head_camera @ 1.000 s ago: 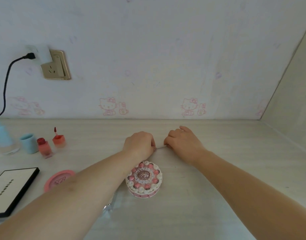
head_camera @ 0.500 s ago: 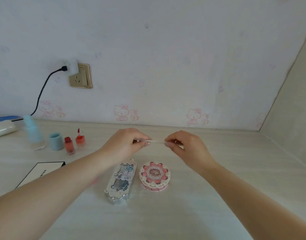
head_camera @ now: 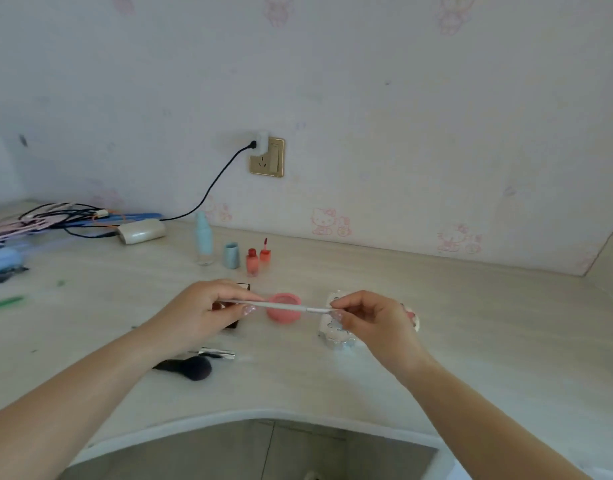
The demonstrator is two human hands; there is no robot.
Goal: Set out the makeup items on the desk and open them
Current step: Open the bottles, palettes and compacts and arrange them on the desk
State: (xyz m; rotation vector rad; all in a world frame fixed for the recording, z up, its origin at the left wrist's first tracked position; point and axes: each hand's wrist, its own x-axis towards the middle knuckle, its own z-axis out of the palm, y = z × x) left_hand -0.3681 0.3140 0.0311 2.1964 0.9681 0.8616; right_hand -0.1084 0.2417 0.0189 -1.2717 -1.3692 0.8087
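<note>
Holding a thin white makeup pencil (head_camera: 284, 307) level above the desk (head_camera: 471, 341), I have one end in each hand. My left hand (head_camera: 208, 313) is curled nearly closed, thumb and fingers pinched on the left end. My right hand (head_camera: 374, 320) is closed the same way on the narrower right end, which I take to be the cap. The pencil looks light, stiff and smooth, so I judge it could slip; a firm pinch near the join, pulling straight apart, should open it without bending. Directly beneath it on the desk sits a round pink compact (head_camera: 284, 308). Under my right hand lies a silvery ornate case (head_camera: 333, 332). Below my left wrist rests a dark powder brush (head_camera: 190, 367). Farther back stand a pale blue bottle (head_camera: 204, 239), its cap (head_camera: 231, 255), and two small red lip tints (head_camera: 258, 259).
</note>
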